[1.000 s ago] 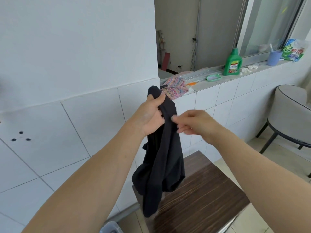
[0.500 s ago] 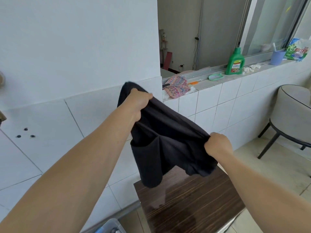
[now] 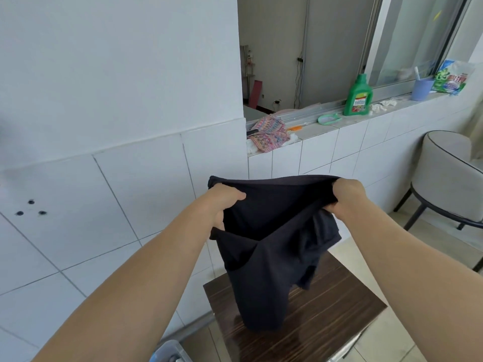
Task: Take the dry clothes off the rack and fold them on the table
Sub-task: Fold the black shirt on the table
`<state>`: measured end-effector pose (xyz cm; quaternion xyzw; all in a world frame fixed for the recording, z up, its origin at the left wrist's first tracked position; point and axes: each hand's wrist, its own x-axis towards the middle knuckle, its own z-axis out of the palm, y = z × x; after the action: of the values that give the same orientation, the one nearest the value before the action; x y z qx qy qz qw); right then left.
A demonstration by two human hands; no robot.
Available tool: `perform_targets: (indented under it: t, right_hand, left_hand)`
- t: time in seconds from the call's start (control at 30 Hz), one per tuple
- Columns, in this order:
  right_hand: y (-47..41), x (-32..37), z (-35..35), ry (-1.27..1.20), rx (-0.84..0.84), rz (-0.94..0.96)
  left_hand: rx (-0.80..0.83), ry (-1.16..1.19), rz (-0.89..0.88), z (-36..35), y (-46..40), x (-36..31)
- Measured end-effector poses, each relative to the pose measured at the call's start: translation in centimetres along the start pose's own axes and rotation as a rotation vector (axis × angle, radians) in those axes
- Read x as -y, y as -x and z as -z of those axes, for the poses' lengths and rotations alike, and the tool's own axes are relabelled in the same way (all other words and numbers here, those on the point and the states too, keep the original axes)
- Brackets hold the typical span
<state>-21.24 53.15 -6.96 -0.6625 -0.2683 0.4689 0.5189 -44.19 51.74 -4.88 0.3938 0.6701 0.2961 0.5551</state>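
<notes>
Head view, both hands (image 3: 222,202) (image 3: 346,197) gripping black garment (image 3: 266,246)

Your two hands hold the black garment (image 3: 266,231) stretched in the air, and its lower end hangs down to the dark wooden counter (image 3: 326,317). The counter top to the right of the cloth is bare. The tiled wall (image 3: 117,205) stands close on the left and behind the counter. On the right, a grey chair (image 3: 449,178) stands near the counter, with a strip of floor (image 3: 366,246) between them. A clear plastic bin (image 3: 170,354) sits low beside the counter's left corner.
</notes>
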Motion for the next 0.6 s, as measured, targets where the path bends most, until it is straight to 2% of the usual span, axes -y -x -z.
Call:
perform_targets:
  t: [0.13,0.2,0.27,0.33,0.47,0.6]
  right_hand:
    - [0.1,-0.7,1.4,0.865,-0.142,0.302]
    - [1.1,-0.3,1.3,1.128,-0.152,0.371]
    - [1.9,0.4,0.8,1.276,-0.16,0.418]
    - [2.5,1.4,0.3,1.243,-0.162,0.465]
    - [4.0,3.2,-0.7,0.856,-0.145,0.71]
    - [6.4,5.4,-1.3,0.613,-0.11,0.912]
  left_hand:
    - [-0.11,0.328,-0.113,1.1,0.1,-0.8]
    - [-0.152,0.38,-0.161,2.0,0.1,-1.1]
    - [-0.186,0.291,-0.154,2.9,0.1,-1.2]
    - [-0.287,0.115,-0.165,4.1,-0.3,-1.0]
    - [-0.547,-0.358,-0.17,6.4,-0.7,-0.1]
    - [-0.938,-0.536,-0.322,8.2,-0.4,0.4]
